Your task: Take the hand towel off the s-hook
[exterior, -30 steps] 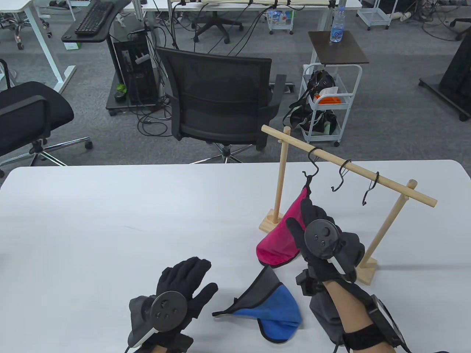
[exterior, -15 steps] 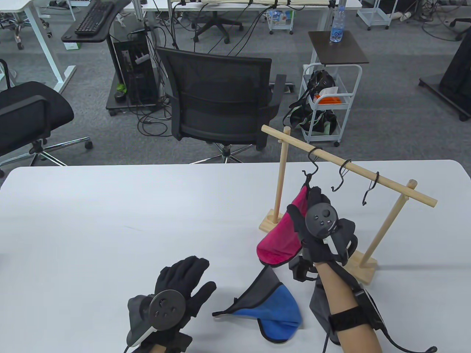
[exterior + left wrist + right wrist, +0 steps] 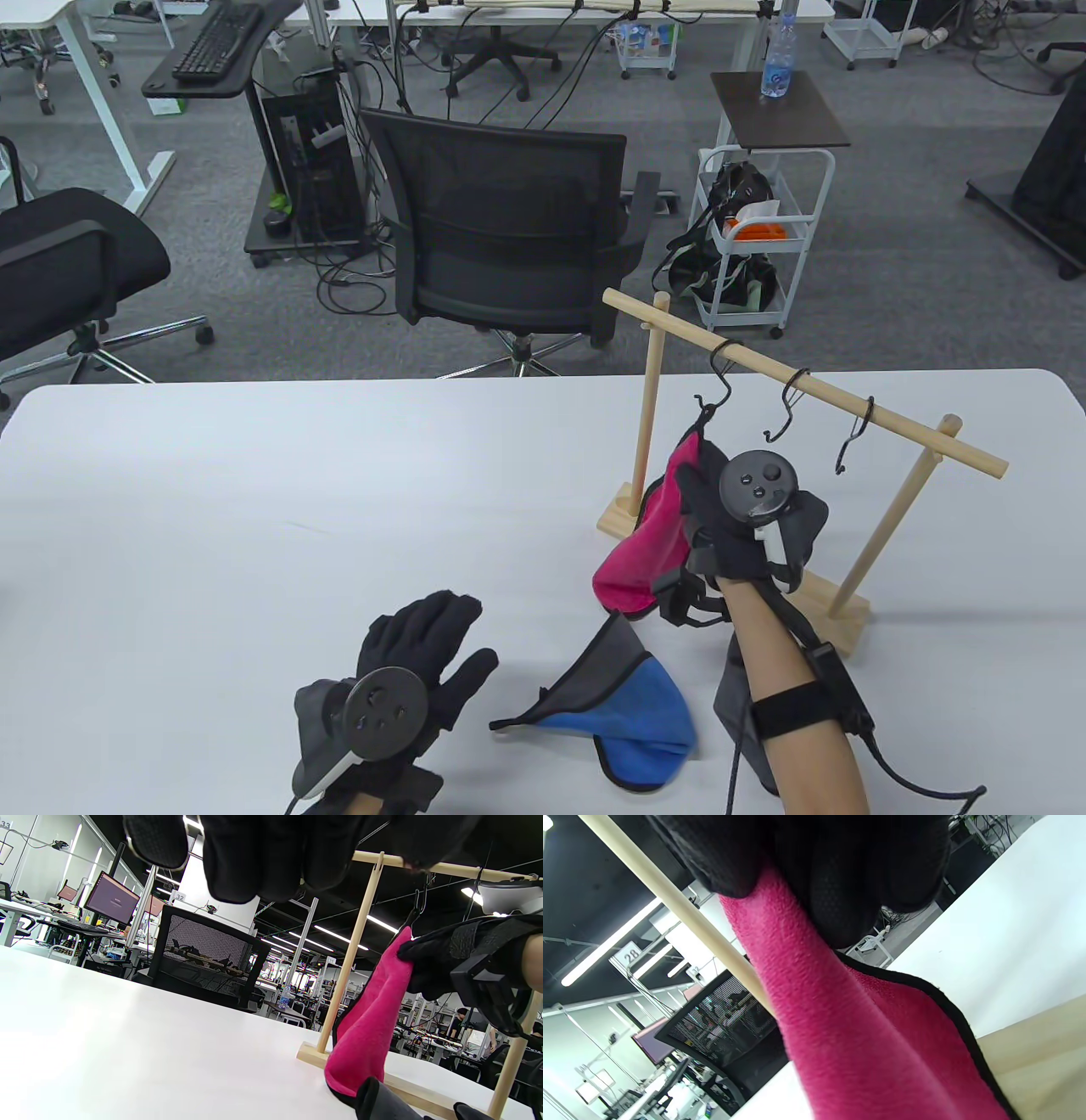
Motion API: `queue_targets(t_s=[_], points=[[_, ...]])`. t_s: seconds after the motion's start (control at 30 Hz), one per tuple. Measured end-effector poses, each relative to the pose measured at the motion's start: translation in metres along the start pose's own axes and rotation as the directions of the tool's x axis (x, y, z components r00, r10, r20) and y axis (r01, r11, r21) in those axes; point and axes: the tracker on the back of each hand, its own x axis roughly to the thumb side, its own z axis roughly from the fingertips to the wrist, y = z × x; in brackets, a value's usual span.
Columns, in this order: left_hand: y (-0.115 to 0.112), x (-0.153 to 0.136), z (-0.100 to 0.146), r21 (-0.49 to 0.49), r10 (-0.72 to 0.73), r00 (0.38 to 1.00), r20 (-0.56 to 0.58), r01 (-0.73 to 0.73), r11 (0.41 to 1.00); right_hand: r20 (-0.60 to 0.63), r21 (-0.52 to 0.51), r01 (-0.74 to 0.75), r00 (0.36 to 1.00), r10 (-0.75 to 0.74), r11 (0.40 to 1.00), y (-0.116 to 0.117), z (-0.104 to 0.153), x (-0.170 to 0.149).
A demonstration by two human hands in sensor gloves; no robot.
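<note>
Right hand (image 3: pixel 747 531) grips the upper part of the pink hand towel (image 3: pixel 649 535), fingers closed round the cloth just below its black hanging loop. The loop sits on the leftmost s-hook (image 3: pixel 717 382), which hangs from the wooden rail (image 3: pixel 806 382) of the rack. Towel's lower end drapes onto the white table (image 3: pixel 254 509) beside the rack's left foot. Left hand (image 3: pixel 407 671) lies flat on the table, fingers spread, holding nothing, near a blue towel (image 3: pixel 628 722) already lying there.

Risks, as judged:
- A pull downward or toward the person would likely tighten the loop into the hook's curve, not free it; the loop seems to need lifting up and over the tip
- The hook hangs loose on the rail, so it may swing or slide along with the towel, or come off the rail altogether
- The rack looks light and nothing holds it; a sideways tug could tip or drag it while the left hand sits well apart

Views compared:
- Table view shows all three hooks and the loop on its hook, but the tracker hides the grasp
- Right wrist view shows the fingers (image 3: pixel 840 878) clamped on pink cloth, no hook visible
- Left wrist view shows the towel in side profile, hanging taut from hook to table
</note>
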Motion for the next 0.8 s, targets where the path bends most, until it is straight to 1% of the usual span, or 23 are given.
queue_targets(t_s=[0.13,0.47,0.63,0.8], points=[[0.001,0.0,0.0,-0.001,0.001,1.0,-0.001,-0.001,1.0,0.019,-0.005,0.074,0.997,-0.074,0.997,-0.004,0.002,0.006],[0.001,0.0,0.0,0.003,0.003,1.0,0.002,-0.003,1.0,0.088,0.004,0.115,0.989,-0.115,0.993,-0.011,0.011,0.028],[0.001,0.0,0.0,0.003,0.003,1.0,0.002,-0.003,1.0,0.131,0.013,0.128,0.983,-0.128,0.992,-0.01,0.016,0.042],[0.002,0.0,0.0,0.015,0.008,1.0,0.01,-0.008,1.0,0.179,0.031,0.132,0.975,-0.135,0.991,-0.002,0.022,0.059]])
